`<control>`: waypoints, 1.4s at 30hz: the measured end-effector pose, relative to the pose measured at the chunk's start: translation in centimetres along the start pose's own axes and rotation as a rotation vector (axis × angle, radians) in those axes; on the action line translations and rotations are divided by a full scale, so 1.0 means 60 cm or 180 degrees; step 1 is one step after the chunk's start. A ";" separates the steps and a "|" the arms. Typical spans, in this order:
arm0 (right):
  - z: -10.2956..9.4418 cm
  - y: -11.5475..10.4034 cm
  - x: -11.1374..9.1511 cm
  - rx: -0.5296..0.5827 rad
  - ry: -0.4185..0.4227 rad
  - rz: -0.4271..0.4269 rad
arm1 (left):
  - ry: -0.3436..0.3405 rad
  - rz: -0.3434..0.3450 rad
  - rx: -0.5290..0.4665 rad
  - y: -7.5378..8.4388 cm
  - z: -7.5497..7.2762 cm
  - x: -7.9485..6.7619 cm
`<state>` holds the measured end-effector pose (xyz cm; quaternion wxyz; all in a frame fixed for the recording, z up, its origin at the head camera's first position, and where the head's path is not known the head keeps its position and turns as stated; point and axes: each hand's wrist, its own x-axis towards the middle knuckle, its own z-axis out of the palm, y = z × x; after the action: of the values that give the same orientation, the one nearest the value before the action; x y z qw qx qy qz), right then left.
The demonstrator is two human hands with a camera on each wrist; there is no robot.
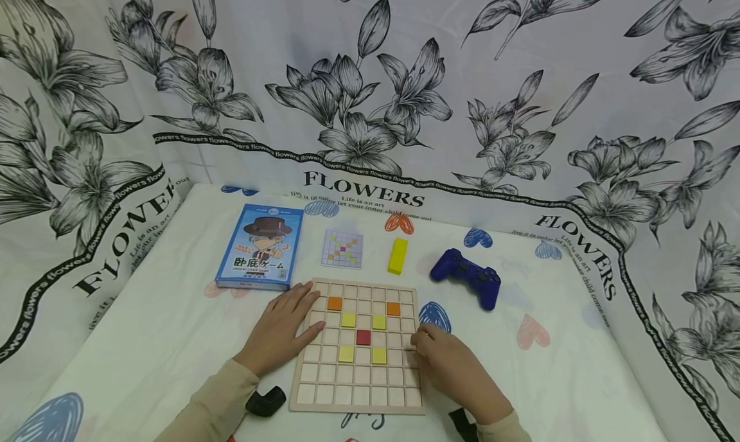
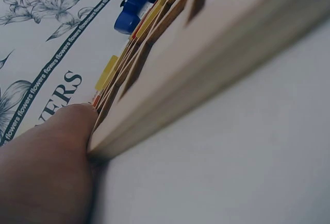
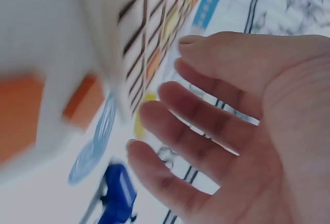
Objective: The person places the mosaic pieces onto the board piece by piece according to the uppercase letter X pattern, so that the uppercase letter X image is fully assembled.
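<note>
A square wooden grid board [image 1: 352,397] lies in front of me, bearing two orange tiles [image 1: 334,303], several yellow tiles [image 1: 349,320] and one red tile [image 1: 363,337]. My left hand [image 1: 283,329] rests at its left edge, with straight fingers along the side and the thumb reaching over the rim. In the left wrist view, part of that hand touches the board's edge [image 2: 170,95]. Beside the right edge is my right hand [image 1: 448,362]. Its fingers [image 3: 191,126] are spread and slightly bent in the right wrist view, with nothing between them. Orange pieces [image 3: 82,100] show near the board there.
Behind the board lie a blue game box [image 1: 263,246], a small pattern card [image 1: 342,248] and a yellow block [image 1: 397,256]. A blue game controller [image 1: 466,277] lies at the back right. Floral cloth [image 1: 370,108] hangs behind the table.
</note>
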<state>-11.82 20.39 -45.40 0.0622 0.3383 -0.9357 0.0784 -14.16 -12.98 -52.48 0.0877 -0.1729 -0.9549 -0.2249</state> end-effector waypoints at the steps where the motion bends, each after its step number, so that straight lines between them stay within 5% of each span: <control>1: -0.002 0.006 -0.005 -0.0032 0.0015 0.0052 | -0.0013 -0.0005 0.0009 -0.001 0.000 0.000; 11: -0.003 0.036 -0.038 -0.0138 -0.0187 0.0291 | -0.0044 -0.0013 0.0029 -0.004 -0.001 0.001; 18: 0.003 0.037 -0.041 -0.0079 -0.0199 0.0394 | 0.0122 0.0050 0.0009 0.000 -0.002 -0.001; 28: 0.004 0.044 -0.040 -0.0120 -0.0215 0.0441 | 0.0012 0.0003 -0.0007 0.001 -0.002 -0.001; 42: -0.020 -0.020 0.024 0.0020 -0.0170 -0.0196 | -0.0002 -0.0006 0.0017 0.001 -0.002 -0.002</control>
<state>-12.07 18.79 -43.85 0.0384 0.3691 -0.9259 0.0702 -14.02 -13.00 -52.35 0.0877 -0.1719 -0.9557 -0.2225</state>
